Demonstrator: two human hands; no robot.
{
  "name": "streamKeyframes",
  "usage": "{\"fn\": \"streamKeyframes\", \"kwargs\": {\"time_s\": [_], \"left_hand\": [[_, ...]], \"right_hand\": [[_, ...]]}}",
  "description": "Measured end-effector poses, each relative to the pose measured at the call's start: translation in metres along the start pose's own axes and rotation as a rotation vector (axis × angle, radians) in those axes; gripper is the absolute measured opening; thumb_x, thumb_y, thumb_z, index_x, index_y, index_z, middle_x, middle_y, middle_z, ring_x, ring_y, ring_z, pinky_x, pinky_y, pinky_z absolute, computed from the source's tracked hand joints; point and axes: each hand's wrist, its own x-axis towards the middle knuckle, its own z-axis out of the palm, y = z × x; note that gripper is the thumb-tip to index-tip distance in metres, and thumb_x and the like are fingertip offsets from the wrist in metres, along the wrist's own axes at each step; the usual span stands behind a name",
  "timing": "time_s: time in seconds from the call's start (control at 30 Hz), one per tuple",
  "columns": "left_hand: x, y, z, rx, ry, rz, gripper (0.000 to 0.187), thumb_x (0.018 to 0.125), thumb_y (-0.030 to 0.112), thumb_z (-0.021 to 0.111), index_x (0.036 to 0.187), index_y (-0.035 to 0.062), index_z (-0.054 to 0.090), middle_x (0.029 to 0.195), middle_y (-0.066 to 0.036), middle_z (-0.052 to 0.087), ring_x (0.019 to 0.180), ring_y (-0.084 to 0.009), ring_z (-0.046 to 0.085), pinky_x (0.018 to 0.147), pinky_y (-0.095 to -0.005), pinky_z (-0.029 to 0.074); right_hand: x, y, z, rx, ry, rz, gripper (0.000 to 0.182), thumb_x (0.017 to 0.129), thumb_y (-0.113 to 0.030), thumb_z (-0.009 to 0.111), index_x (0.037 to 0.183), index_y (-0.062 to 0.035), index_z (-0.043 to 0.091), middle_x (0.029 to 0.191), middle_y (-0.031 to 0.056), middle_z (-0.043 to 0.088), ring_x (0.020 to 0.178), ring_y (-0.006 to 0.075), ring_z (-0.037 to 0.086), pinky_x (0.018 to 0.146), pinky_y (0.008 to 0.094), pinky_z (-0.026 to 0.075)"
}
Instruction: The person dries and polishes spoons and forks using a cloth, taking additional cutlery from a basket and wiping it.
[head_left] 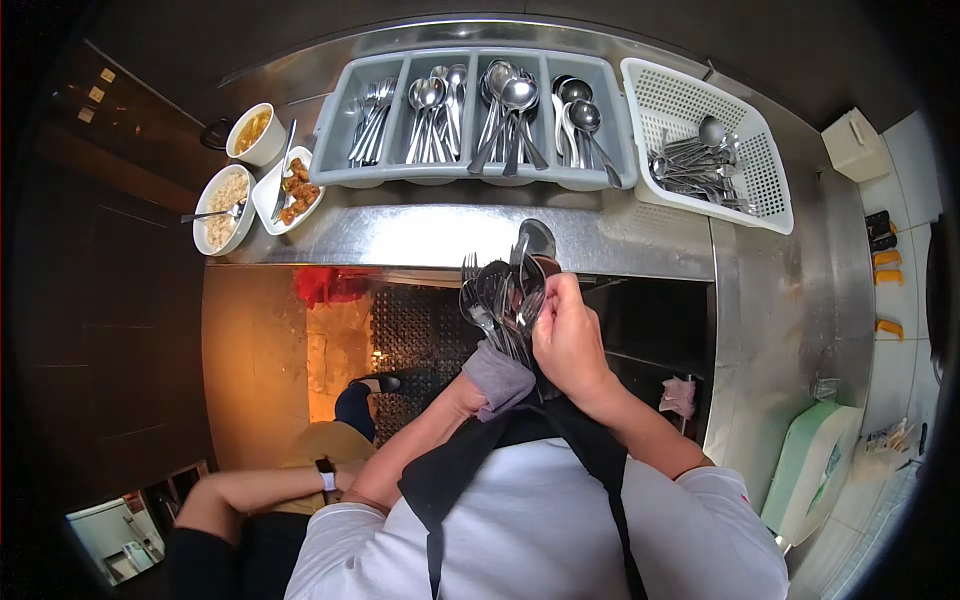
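Observation:
Below the counter edge, my left hand [466, 394] is closed around a bundle of forks [471, 285] and spoons [493, 284], their heads pointing up. A grey cloth [499, 376] wraps the lower part of the bundle and hides most of that hand's fingers. On the bundle's right side, my right hand [572, 345] has its fingers pinched at a spoon [531, 300]; exactly where they grip is partly hidden. One larger spoon [537, 238] sticks up highest, over the counter's front edge.
A grey divided cutlery tray [478, 177] holds sorted forks and spoons across the counter. To its right stands a white perforated basket [775, 190] with loose cutlery. Food bowls [205, 235] sit at the left. Another person's arm [255, 488] is close by at lower left.

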Motion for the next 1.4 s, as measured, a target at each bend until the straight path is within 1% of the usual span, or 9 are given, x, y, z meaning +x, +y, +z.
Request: {"fn": "streamKeyframes", "kwargs": {"time_s": [0.17, 0.27, 0.5, 0.67, 0.8, 0.9, 1.0, 1.13, 1.4], "left_hand": [[0.003, 0.010, -0.007, 0.092, -0.196, -0.115, 0.027, 0.071, 0.009, 0.066, 0.098, 0.0039, 0.064, 0.095, -0.008, 0.066, 0.085, -0.0172, 0.063, 0.074, -0.0337, 0.050], [0.006, 0.025, 0.000, -0.528, -0.023, -0.338, 0.028, 0.079, 0.008, 0.067, 0.105, 0.0025, 0.061, 0.099, -0.006, 0.066, 0.084, -0.0125, 0.061, 0.075, -0.0305, 0.051], [0.011, 0.026, -0.010, -1.126, -0.083, -0.503, 0.029, 0.083, 0.006, 0.068, 0.110, 0.0034, 0.060, 0.102, -0.006, 0.064, 0.087, -0.0127, 0.061, 0.078, -0.0278, 0.052], [0.021, 0.041, -0.016, -1.033, -0.019, -0.496, 0.027, 0.084, 0.007, 0.066, 0.111, 0.0035, 0.060, 0.104, -0.007, 0.064, 0.098, -0.0145, 0.059, 0.087, -0.0287, 0.050], [0.024, 0.048, -0.032, 0.049, -0.214, -0.149, 0.025, 0.085, 0.016, 0.063, 0.105, 0.0027, 0.061, 0.098, -0.010, 0.062, 0.098, -0.0174, 0.058, 0.088, -0.0324, 0.048], [0.015, 0.038, -0.035, -0.249, -0.266, -0.216, 0.025, 0.085, 0.016, 0.064, 0.106, 0.0028, 0.061, 0.099, -0.010, 0.062, 0.098, -0.0175, 0.058, 0.088, -0.0328, 0.049], [0.001, 0.034, -0.031, -0.587, -0.304, -0.342, 0.025, 0.084, 0.015, 0.064, 0.106, 0.0030, 0.061, 0.099, -0.010, 0.063, 0.098, -0.0176, 0.058, 0.087, -0.0331, 0.049], [-0.009, 0.038, -0.031, -0.712, -0.311, -0.393, 0.026, 0.084, 0.015, 0.064, 0.107, 0.0032, 0.061, 0.100, -0.010, 0.063, 0.097, -0.0177, 0.058, 0.087, -0.0336, 0.049], [-0.020, 0.037, -0.031, -0.826, -0.274, -0.419, 0.027, 0.083, 0.014, 0.064, 0.107, 0.0036, 0.061, 0.101, -0.009, 0.063, 0.097, -0.0178, 0.059, 0.086, -0.0344, 0.049]], "right_hand": [[-0.004, -0.011, -0.010, 0.153, 0.033, 0.024, 0.022, 0.088, 0.002, 0.046, 0.110, 0.0004, 0.050, 0.076, 0.0097, 0.062, 0.071, 0.0101, 0.060, 0.063, 0.0299, 0.047], [-0.009, 0.006, -0.007, 0.118, -0.117, 0.105, 0.015, 0.091, -0.007, 0.050, 0.102, 0.0006, 0.055, 0.089, 0.0196, 0.066, 0.081, 0.0314, 0.066, 0.069, 0.0377, 0.049], [-0.007, 0.018, 0.008, 0.463, -0.015, 0.223, 0.042, 0.102, -0.032, 0.036, 0.104, 0.0033, 0.058, 0.082, 0.0030, 0.059, 0.077, 0.0120, 0.054, 0.071, 0.0300, 0.043], [-0.011, 0.005, 0.008, -0.149, -0.094, -0.137, 0.033, 0.094, -0.030, 0.050, 0.100, 0.0016, 0.057, 0.100, 0.0207, 0.051, 0.088, 0.0358, 0.052, 0.081, 0.0434, 0.041], [-0.015, 0.001, -0.004, 0.264, 0.039, -0.260, 0.047, 0.096, -0.035, 0.048, 0.126, 0.0013, 0.050, 0.105, 0.0160, 0.050, 0.091, 0.0255, 0.050, 0.085, 0.0352, 0.041], [0.010, 0.024, 0.000, 0.741, 0.351, -0.029, 0.047, 0.099, -0.032, 0.043, 0.135, -0.0015, 0.041, 0.111, 0.0115, 0.049, 0.097, 0.0184, 0.047, 0.088, 0.0331, 0.040], [0.046, -0.011, -0.028, 1.533, -0.104, 0.199, 0.040, 0.100, -0.026, 0.044, 0.130, -0.0010, 0.048, 0.109, 0.0107, 0.055, 0.092, 0.0147, 0.051, 0.082, 0.0291, 0.043], [0.064, -0.011, -0.037, 0.523, -0.242, 0.040, 0.024, 0.095, -0.021, 0.055, 0.101, -0.0002, 0.066, 0.081, 0.0048, 0.068, 0.069, 0.0087, 0.058, 0.062, 0.0235, 0.045], [0.063, -0.033, -0.048, 0.140, -0.351, -0.124, 0.031, 0.083, -0.015, 0.066, 0.110, 0.0002, 0.062, 0.100, 0.0067, 0.066, 0.090, 0.0154, 0.061, 0.079, 0.0311, 0.047]]}}
